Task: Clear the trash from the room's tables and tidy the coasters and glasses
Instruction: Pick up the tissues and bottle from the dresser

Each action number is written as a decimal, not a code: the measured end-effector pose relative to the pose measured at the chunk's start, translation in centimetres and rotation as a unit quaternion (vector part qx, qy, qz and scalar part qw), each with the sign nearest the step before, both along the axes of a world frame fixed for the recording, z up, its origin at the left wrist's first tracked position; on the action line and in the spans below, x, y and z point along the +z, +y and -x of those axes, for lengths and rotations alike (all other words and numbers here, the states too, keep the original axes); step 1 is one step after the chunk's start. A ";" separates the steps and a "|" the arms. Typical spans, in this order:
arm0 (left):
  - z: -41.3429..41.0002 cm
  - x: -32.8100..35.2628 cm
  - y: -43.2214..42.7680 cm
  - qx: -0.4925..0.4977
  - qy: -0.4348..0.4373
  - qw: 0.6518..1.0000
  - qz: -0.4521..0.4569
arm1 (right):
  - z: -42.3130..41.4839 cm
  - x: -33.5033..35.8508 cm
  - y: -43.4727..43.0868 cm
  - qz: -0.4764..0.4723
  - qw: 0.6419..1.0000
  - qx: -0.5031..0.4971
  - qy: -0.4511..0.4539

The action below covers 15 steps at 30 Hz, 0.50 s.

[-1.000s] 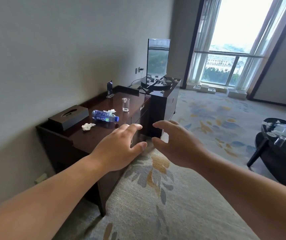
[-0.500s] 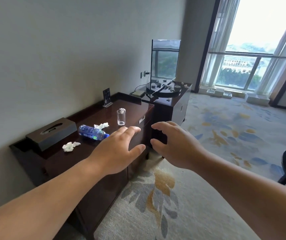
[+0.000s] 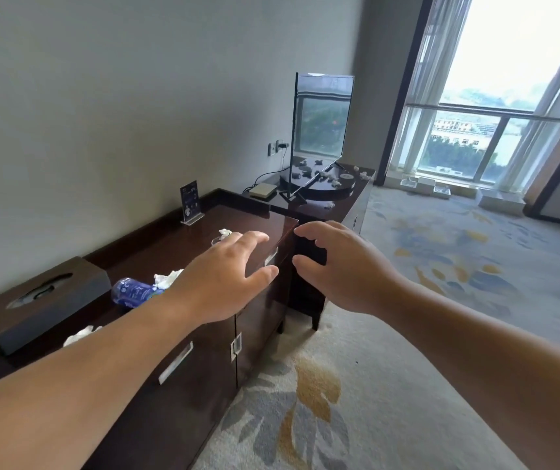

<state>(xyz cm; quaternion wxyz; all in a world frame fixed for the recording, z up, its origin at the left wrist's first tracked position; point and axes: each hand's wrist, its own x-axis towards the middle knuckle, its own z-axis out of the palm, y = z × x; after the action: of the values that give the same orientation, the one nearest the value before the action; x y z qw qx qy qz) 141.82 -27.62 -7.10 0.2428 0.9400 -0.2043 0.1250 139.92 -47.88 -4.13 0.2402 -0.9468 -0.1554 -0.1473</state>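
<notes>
A dark wooden sideboard (image 3: 244,218) runs along the left wall. On it lies a blue plastic bottle (image 3: 134,292) on its side, with a crumpled tissue (image 3: 167,279) beside it and another tissue (image 3: 80,335) nearer me. A small glass (image 3: 221,236) with a tissue stuffed in it stands further back, mostly hidden behind my left hand (image 3: 227,279). That hand hovers over the sideboard's front edge, fingers spread, holding nothing. My right hand (image 3: 336,266) floats beside it past the sideboard's front corner, fingers loosely curved and empty.
A dark tissue box (image 3: 38,300) sits at the near left. A small sign stand (image 3: 190,202) is by the wall. Beyond, a lower cabinet (image 3: 346,205) carries a television (image 3: 321,130) and scattered tissue scraps. Patterned carpet (image 3: 441,259) stretches to the window.
I have stepped closer to the sideboard and the view has swung left. Both hands stay outstretched and empty; my left hand now covers most of the glass.
</notes>
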 end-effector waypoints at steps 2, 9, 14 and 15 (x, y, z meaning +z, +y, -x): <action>-2.0 -0.3 0.7 0.008 0.009 1.000 0.001 | -2.6 -0.2 0.7 0.001 1.000 0.007 0.007; -8.0 -1.7 4.3 0.085 0.033 0.996 0.012 | -11.8 -1.6 4.5 0.019 0.996 0.085 0.023; -11.1 -2.7 6.8 0.182 0.046 0.982 0.013 | -18.6 -3.1 8.0 0.024 0.984 0.176 0.029; -11.5 -2.8 7.3 0.204 0.051 0.978 0.014 | -19.9 -3.3 8.6 0.024 0.980 0.193 0.031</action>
<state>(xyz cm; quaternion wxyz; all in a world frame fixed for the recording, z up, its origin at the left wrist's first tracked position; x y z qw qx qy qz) 153.37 -20.32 -9.85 0.2350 0.9637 0.0062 0.1266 159.80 -39.25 -7.41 0.2455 -0.9086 -0.3316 -0.0649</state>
